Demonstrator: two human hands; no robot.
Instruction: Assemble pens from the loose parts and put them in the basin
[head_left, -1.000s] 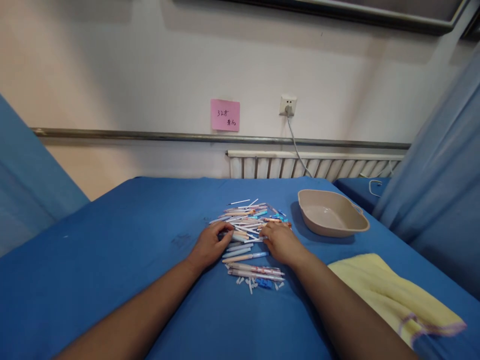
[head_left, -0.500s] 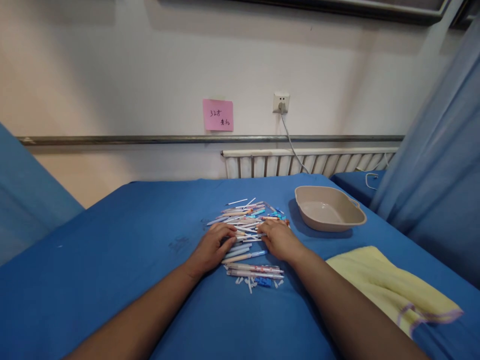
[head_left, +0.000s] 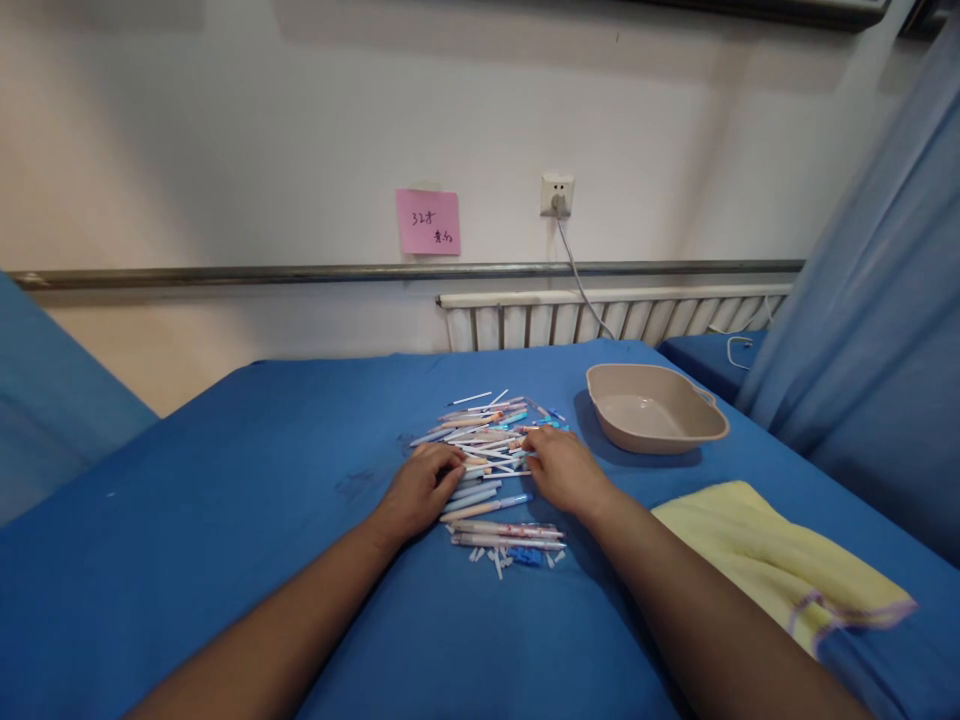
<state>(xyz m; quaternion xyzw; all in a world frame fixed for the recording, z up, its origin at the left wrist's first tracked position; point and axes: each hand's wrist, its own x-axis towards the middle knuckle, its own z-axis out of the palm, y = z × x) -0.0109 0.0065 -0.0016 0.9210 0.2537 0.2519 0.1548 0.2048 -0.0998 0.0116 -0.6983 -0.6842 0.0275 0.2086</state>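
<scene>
A heap of pens, pen barrels and thin white refills (head_left: 480, 436) lies on the blue cloth in front of me. At the heap's left edge rests my left hand (head_left: 421, 488), its fingers bent and the thumb apart from them, touching the barrel ends. My right hand (head_left: 564, 468) is at the right edge, fingers loosely curved and apart, close to the refill ends. Nearer to me lie light-blue barrels (head_left: 474, 495), a peach pen with a blue end (head_left: 487, 508) and patterned clear pens (head_left: 508, 534). Both palms are hidden.
Small white pieces (head_left: 496, 562) and blue clips (head_left: 525, 556) lie at the near end. To the right stand a beige basin (head_left: 652, 430) and a yellow towel (head_left: 772, 560). Behind the blue-covered bed (head_left: 247, 480) are a radiator (head_left: 517, 325) and a rail (head_left: 315, 273).
My right hand has drawn slightly away from the refills, and its fingers have loosened. The left hand has shifted a little off the heap. The view has moved slightly.
</scene>
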